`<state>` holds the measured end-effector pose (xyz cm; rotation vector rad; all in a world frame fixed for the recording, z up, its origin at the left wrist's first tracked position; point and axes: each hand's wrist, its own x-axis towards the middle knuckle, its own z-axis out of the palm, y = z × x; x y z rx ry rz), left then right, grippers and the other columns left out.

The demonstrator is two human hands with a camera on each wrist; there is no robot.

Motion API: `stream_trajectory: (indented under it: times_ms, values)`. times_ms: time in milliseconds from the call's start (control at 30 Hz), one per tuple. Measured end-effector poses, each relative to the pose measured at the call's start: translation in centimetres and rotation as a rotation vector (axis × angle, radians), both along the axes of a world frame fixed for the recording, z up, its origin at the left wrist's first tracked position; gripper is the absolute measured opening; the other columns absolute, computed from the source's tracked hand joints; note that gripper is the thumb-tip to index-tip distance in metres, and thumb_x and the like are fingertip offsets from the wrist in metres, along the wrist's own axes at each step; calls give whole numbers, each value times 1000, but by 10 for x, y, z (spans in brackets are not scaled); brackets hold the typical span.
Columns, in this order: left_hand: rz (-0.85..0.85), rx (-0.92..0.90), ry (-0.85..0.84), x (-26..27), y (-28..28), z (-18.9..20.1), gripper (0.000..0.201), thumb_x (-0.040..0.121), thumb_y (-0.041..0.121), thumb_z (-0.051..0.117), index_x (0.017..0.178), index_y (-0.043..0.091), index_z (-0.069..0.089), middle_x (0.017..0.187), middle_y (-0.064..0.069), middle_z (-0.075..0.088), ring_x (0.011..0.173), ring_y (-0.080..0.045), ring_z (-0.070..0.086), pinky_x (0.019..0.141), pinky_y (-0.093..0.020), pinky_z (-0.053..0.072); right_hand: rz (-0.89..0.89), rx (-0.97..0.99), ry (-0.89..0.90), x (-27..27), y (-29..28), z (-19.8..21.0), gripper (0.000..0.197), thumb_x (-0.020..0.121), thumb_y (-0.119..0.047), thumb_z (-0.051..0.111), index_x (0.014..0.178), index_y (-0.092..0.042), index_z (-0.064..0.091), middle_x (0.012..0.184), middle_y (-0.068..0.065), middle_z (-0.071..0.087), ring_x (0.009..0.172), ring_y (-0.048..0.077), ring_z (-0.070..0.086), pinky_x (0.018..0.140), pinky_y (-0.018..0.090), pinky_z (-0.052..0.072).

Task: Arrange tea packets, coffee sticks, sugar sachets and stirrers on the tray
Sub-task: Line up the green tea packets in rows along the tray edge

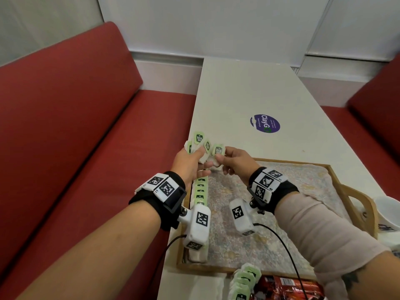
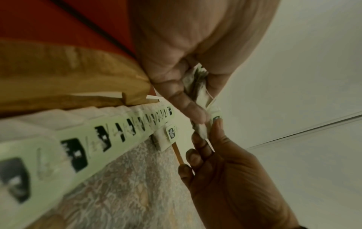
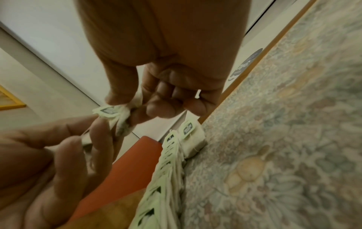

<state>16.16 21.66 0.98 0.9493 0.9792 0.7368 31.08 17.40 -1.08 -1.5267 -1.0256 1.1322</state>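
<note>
Both hands meet above the far left corner of the wooden tray [image 1: 292, 162], which is lined with a floral cloth [image 1: 249, 213]. My left hand [image 1: 202, 158] grips a bunch of tea bags [image 1: 199, 138] with green tags, seen close up as white pouches [image 2: 197, 82]. My right hand [image 1: 219, 161] pinches one tea bag [image 1: 218, 150] at the edge of that bunch, its tag [image 3: 107, 110] under the thumb. A row of tea bags [image 1: 200, 191] lies overlapped along the tray's left edge [image 2: 98, 134], with the farthest bag [image 3: 192, 136] slightly off the line.
More tea bags [image 1: 244, 280] and red coffee sticks [image 1: 285, 286] lie on the white table [image 1: 249, 89] in front of the tray. A white cup [image 1: 389, 211] stands right of the tray handle. Red bench seats [image 1: 75, 137] flank the table; a purple sticker [image 1: 265, 123] lies beyond.
</note>
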Motion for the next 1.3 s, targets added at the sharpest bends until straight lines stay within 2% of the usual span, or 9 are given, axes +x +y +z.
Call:
stream_trajectory:
  times_ms: [233,433,567,700,800,933,1100,1233,1300]
  values:
    - [3,-32,-6,-1,-1,3,12,96,21,49,103,19,59,93,-6,66,60,-8,62,47,-21,51,-40,34,39,0,-1,11,20,92,-13,57,72,-13,59,49,-9,55,43,8,41,47,20,27]
    - [-10,28,29,0,-5,4,13,95,16,53,103,22,61,92,-3,64,70,-10,60,50,-20,52,-5,27,55,-1,-1,18,14,92,-11,55,80,-9,62,56,-2,54,47,10,41,50,23,27]
    - [-28,103,81,2,-7,3,22,92,17,58,114,20,60,100,-3,66,85,-14,62,51,-20,49,54,21,0,-4,-2,22,13,90,-13,58,94,-1,64,63,4,51,49,8,40,51,22,28]
    - [-27,123,89,5,-9,4,28,93,5,46,113,21,58,105,-4,65,84,-13,61,55,-22,48,91,61,88,-5,-3,23,22,77,-23,64,89,-5,64,67,6,53,48,8,41,49,19,31]
    - [34,108,53,4,-7,2,23,94,6,47,109,20,57,105,-7,64,76,-12,60,54,-23,51,-33,87,191,-3,-2,24,15,84,-17,64,73,-10,58,62,7,50,47,12,37,49,22,28]
    - [97,81,16,2,-2,2,16,97,11,48,103,23,57,105,-4,63,70,-8,60,53,-21,53,-205,-49,4,8,1,13,36,87,-18,67,59,-14,45,50,2,43,44,15,36,43,20,30]
    - [108,83,8,2,1,1,19,97,12,48,112,20,56,105,-2,63,72,-8,60,53,-20,52,-155,-311,-127,8,4,-6,30,89,-19,66,64,-11,51,58,7,50,42,17,45,39,18,34]
    - [107,77,9,2,2,1,16,97,11,48,107,22,56,102,-1,63,72,-8,59,53,-20,52,-98,-399,-58,-3,5,-9,24,94,-11,58,70,-9,55,50,9,55,28,11,45,33,13,32]
    - [100,76,7,1,2,0,16,97,11,48,104,22,56,102,-1,63,72,-8,60,53,-20,52,-96,-413,-111,-4,9,-10,19,93,-11,58,75,-9,54,56,12,55,27,12,46,31,14,33]
